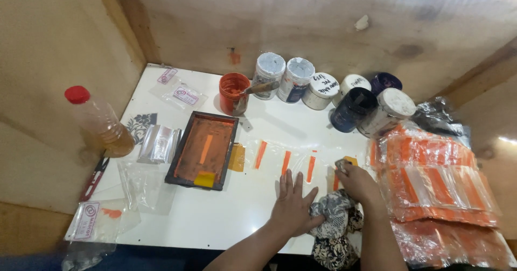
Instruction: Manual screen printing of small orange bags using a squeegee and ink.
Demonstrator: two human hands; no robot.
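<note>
The left hand (293, 206) lies flat on the white table (226, 217), fingers spread and pointing away from the body, holding nothing; its heel is touching a crumpled black-and-white patterned cloth (336, 225) bunched at the near edge. The right hand (358, 185) is curled and closed around a small grey object (342, 165) at its fingertips, too small to identify; its wrist rests over the same cloth.

Just beyond both hands lies a row of clear plastic pouches (285, 163), each bearing an orange printed stripe. The stripes run with their long axis pointing away from the person, slightly tilted, and the pouches sit side by side from left to right. The stripe nearest the right hand is partly hidden behind it; the left hand's fingertips are just short of the middle stripes, so the left hand is nearer the centre of the row and the right hand nearer its right end.

Further left sits a dark-framed printing screen (202, 150) smeared orange, with a yellow squeegee (204, 179) on its near end. Behind it stand an orange paint tub (233, 92) with a stirrer and a cluster of lidded paint jars (323, 90). A stack of finished orange-printed pouches (436, 179) fills the right side, and a red-capped bottle (99, 121) stands at far left
</note>
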